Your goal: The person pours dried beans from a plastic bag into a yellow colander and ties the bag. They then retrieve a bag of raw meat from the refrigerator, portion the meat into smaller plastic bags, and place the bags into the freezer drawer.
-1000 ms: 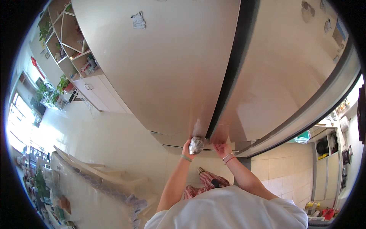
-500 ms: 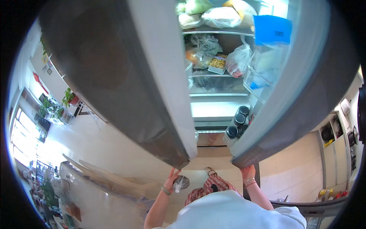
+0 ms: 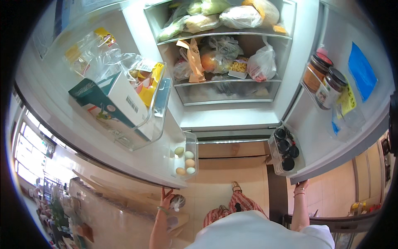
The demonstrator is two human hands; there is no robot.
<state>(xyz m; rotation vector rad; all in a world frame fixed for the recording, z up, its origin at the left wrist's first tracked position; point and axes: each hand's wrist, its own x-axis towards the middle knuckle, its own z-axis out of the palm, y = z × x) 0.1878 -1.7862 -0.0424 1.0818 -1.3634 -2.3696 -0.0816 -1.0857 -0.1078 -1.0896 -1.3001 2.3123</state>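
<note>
Two fridge doors stand wide apart in front of me. At the lower edge of the left door (image 3: 137, 176), the fingertips of my left hand (image 3: 165, 198) touch the rim. A small clear plastic bag (image 3: 178, 202) with something dark in it hangs at that hand, seemingly held by it; the grip itself is partly hidden. My right hand (image 3: 302, 186) is curled round the bottom edge of the right door (image 3: 331, 166), its fingertips hidden behind it. Between the doors, the fridge shelves (image 3: 232, 81) hold bagged vegetables, fruit and a small yellow-and-white pack.
In the left door are a green-and-white carton (image 3: 120, 103), yellow packets (image 3: 153, 85) and a bin with several eggs (image 3: 189, 163). Jars (image 3: 330, 88) and several black-lidded bottles (image 3: 284, 146) fill the right door's bins. A dark curved rail (image 3: 340, 224) lies at lower right.
Both doors have swung outward, the left one leftward and the right one rightward, with my hands at their edges. The plastic bag has moved left with my left hand. More door bins show.
</note>
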